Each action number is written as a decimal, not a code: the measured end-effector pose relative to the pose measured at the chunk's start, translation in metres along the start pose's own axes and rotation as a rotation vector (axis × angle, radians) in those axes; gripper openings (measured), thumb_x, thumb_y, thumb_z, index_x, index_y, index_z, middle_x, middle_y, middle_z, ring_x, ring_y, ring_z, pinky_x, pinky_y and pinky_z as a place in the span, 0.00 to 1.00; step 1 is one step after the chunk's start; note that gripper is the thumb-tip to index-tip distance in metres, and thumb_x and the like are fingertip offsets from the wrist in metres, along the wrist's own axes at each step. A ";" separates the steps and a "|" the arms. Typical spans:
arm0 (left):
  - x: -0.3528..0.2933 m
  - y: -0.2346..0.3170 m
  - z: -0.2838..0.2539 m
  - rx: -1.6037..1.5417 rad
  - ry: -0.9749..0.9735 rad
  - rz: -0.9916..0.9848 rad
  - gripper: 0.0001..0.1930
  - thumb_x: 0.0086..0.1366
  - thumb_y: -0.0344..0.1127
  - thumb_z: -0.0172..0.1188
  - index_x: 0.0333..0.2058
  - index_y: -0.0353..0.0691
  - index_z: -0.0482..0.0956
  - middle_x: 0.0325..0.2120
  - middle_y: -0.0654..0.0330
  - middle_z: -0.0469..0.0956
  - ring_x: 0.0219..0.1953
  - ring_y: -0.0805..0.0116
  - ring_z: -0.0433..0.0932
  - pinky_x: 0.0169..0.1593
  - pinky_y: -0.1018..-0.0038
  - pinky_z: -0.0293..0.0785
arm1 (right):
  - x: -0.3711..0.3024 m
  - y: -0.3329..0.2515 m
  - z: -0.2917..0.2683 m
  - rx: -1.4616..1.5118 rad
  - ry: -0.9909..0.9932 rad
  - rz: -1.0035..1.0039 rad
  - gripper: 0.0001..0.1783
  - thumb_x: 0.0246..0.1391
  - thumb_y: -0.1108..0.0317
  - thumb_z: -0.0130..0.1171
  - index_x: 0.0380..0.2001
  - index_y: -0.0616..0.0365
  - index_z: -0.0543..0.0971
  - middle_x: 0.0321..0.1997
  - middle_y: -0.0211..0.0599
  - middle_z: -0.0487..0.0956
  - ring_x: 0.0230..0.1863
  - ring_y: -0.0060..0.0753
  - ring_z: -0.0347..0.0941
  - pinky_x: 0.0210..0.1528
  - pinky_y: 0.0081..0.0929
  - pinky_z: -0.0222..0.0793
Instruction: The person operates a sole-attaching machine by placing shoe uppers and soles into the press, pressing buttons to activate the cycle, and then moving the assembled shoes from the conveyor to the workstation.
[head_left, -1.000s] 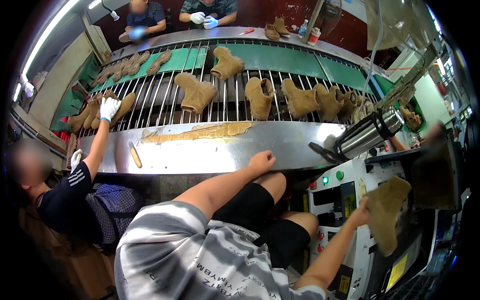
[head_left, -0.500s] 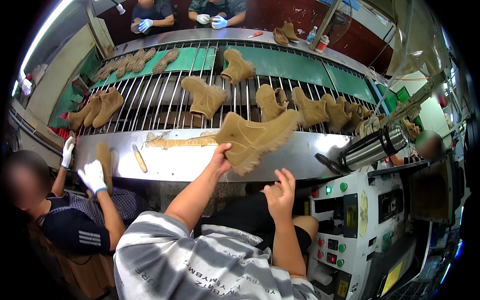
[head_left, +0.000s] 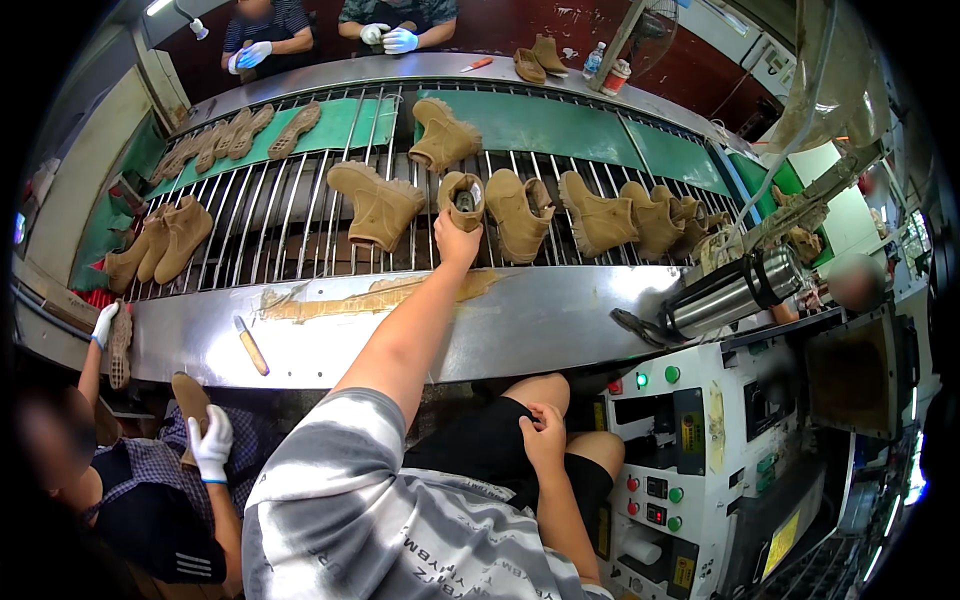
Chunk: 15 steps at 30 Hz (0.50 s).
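Observation:
My left arm stretches over the bench edge to the metal-bar rack. The fingers of my left hand (head_left: 457, 240) are closed on the near side of a tan ankle boot (head_left: 463, 200), which stands on the bars with its opening toward me. Just right of it, another tan boot (head_left: 518, 215) stands on the rack. To the left, a tan boot (head_left: 375, 205) lies tipped over, and behind it is one more boot (head_left: 443, 135). My right hand (head_left: 543, 436) rests by my knees, its fingers curled in with nothing visible in them.
More boots (head_left: 597, 215) line the rack's right side. Loose soles (head_left: 295, 130) lie on green sheets at far left. A knife (head_left: 250, 346) and a steel flask (head_left: 735, 292) lie on the metal ledge. A control panel (head_left: 655, 440) stands right. Gloved co-workers sit left and opposite.
My left hand has carried the boot from above the ledge forward onto the rack. My right hand has dropped toward my knees and its fingers have curled. The left co-worker's gloved hand now holds a sole.

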<state>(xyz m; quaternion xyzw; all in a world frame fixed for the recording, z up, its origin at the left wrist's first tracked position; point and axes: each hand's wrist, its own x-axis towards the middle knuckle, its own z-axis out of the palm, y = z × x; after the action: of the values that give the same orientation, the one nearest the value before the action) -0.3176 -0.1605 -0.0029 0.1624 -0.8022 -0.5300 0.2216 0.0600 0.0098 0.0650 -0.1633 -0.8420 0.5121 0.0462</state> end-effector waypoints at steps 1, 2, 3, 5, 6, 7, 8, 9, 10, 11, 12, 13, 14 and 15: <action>0.000 -0.003 0.005 -0.048 -0.014 -0.035 0.41 0.45 0.41 0.73 0.56 0.39 0.61 0.53 0.45 0.64 0.56 0.44 0.65 0.59 0.56 0.64 | 0.000 0.000 0.001 0.006 0.009 -0.010 0.13 0.46 0.73 0.62 0.38 0.61 0.79 0.40 0.39 0.76 0.40 0.35 0.75 0.42 0.27 0.73; -0.003 -0.007 0.007 -0.042 -0.031 0.009 0.42 0.45 0.41 0.74 0.56 0.38 0.59 0.54 0.45 0.63 0.57 0.44 0.64 0.60 0.56 0.63 | 0.000 0.003 -0.007 0.007 0.033 -0.014 0.12 0.46 0.74 0.62 0.37 0.61 0.79 0.38 0.40 0.76 0.37 0.36 0.76 0.39 0.26 0.73; -0.007 -0.014 0.007 -0.030 -0.050 0.051 0.43 0.45 0.42 0.74 0.57 0.38 0.58 0.54 0.44 0.62 0.57 0.43 0.64 0.60 0.56 0.62 | -0.002 0.003 -0.014 0.010 0.071 0.003 0.12 0.46 0.75 0.61 0.38 0.61 0.79 0.38 0.41 0.76 0.35 0.35 0.77 0.37 0.26 0.73; -0.004 -0.019 0.009 -0.008 -0.081 0.123 0.45 0.45 0.42 0.75 0.57 0.36 0.57 0.55 0.43 0.60 0.58 0.42 0.62 0.61 0.56 0.62 | -0.009 0.040 -0.034 -0.122 0.145 -0.026 0.10 0.47 0.74 0.61 0.36 0.60 0.80 0.34 0.40 0.78 0.32 0.34 0.77 0.36 0.25 0.73; 0.003 -0.022 0.007 0.010 -0.090 0.148 0.46 0.45 0.42 0.75 0.57 0.36 0.56 0.56 0.43 0.59 0.58 0.42 0.62 0.61 0.56 0.62 | -0.015 0.058 -0.046 -0.133 0.194 0.051 0.08 0.48 0.74 0.61 0.35 0.61 0.80 0.31 0.39 0.78 0.30 0.33 0.77 0.35 0.26 0.73; 0.005 -0.026 0.006 0.027 -0.108 0.168 0.47 0.44 0.42 0.75 0.58 0.35 0.55 0.56 0.42 0.58 0.58 0.41 0.61 0.61 0.56 0.62 | -0.025 0.073 -0.060 -0.150 0.243 0.136 0.07 0.49 0.73 0.60 0.33 0.61 0.80 0.28 0.39 0.79 0.28 0.32 0.77 0.34 0.26 0.72; 0.007 -0.021 0.006 0.022 -0.125 0.148 0.47 0.45 0.43 0.75 0.57 0.35 0.55 0.55 0.42 0.59 0.58 0.41 0.61 0.61 0.56 0.62 | -0.034 0.082 -0.075 -0.205 0.312 0.165 0.06 0.50 0.74 0.59 0.33 0.61 0.80 0.27 0.36 0.79 0.28 0.29 0.76 0.34 0.25 0.71; 0.009 -0.020 0.005 0.030 -0.119 0.148 0.47 0.44 0.43 0.75 0.58 0.34 0.55 0.55 0.42 0.59 0.58 0.41 0.61 0.61 0.57 0.61 | -0.045 0.088 -0.090 -0.263 0.381 0.192 0.05 0.51 0.74 0.58 0.33 0.61 0.79 0.25 0.34 0.79 0.27 0.25 0.74 0.34 0.23 0.70; 0.010 -0.018 0.004 0.032 -0.110 0.146 0.48 0.44 0.44 0.75 0.58 0.34 0.54 0.55 0.42 0.59 0.58 0.41 0.61 0.61 0.57 0.61 | -0.056 0.099 -0.105 -0.251 0.438 0.223 0.05 0.51 0.74 0.58 0.32 0.62 0.79 0.26 0.34 0.79 0.28 0.25 0.74 0.34 0.23 0.70; 0.010 -0.017 0.001 0.034 -0.100 0.143 0.48 0.44 0.44 0.75 0.58 0.34 0.54 0.55 0.42 0.59 0.58 0.41 0.61 0.61 0.57 0.61 | -0.067 0.111 -0.117 -0.239 0.495 0.254 0.05 0.51 0.73 0.58 0.31 0.62 0.79 0.26 0.34 0.79 0.28 0.25 0.74 0.34 0.23 0.70; 0.009 -0.015 -0.004 0.051 -0.131 0.122 0.49 0.44 0.45 0.75 0.58 0.34 0.53 0.55 0.42 0.58 0.57 0.42 0.62 0.61 0.58 0.61 | -0.080 0.119 -0.128 -0.234 0.540 0.306 0.05 0.52 0.72 0.57 0.30 0.63 0.79 0.26 0.34 0.79 0.28 0.28 0.74 0.35 0.26 0.70; 0.007 -0.017 -0.014 0.063 -0.085 0.198 0.50 0.42 0.46 0.76 0.58 0.33 0.55 0.55 0.42 0.60 0.56 0.43 0.63 0.61 0.59 0.62 | -0.094 0.131 -0.135 -0.264 0.561 0.303 0.05 0.52 0.72 0.57 0.29 0.63 0.79 0.26 0.36 0.79 0.28 0.29 0.74 0.35 0.26 0.70; 0.000 -0.004 -0.028 0.102 -0.088 0.180 0.49 0.40 0.46 0.76 0.57 0.32 0.58 0.53 0.42 0.62 0.56 0.44 0.63 0.61 0.60 0.62 | -0.113 0.148 -0.141 -0.290 0.599 0.307 0.05 0.52 0.72 0.57 0.28 0.63 0.78 0.26 0.37 0.78 0.28 0.30 0.74 0.34 0.27 0.70; -0.005 0.005 -0.049 0.145 -0.081 0.168 0.49 0.39 0.46 0.77 0.56 0.31 0.60 0.52 0.43 0.64 0.56 0.45 0.63 0.60 0.60 0.62 | -0.131 0.163 -0.144 -0.307 0.634 0.305 0.05 0.52 0.72 0.58 0.27 0.64 0.78 0.26 0.38 0.78 0.28 0.31 0.74 0.34 0.28 0.70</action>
<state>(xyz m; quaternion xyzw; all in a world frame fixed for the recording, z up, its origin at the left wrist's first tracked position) -0.2878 -0.1939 0.0172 0.0885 -0.8577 -0.4561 0.2204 0.2553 0.1582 0.0017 -0.4419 -0.8189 0.3053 0.2024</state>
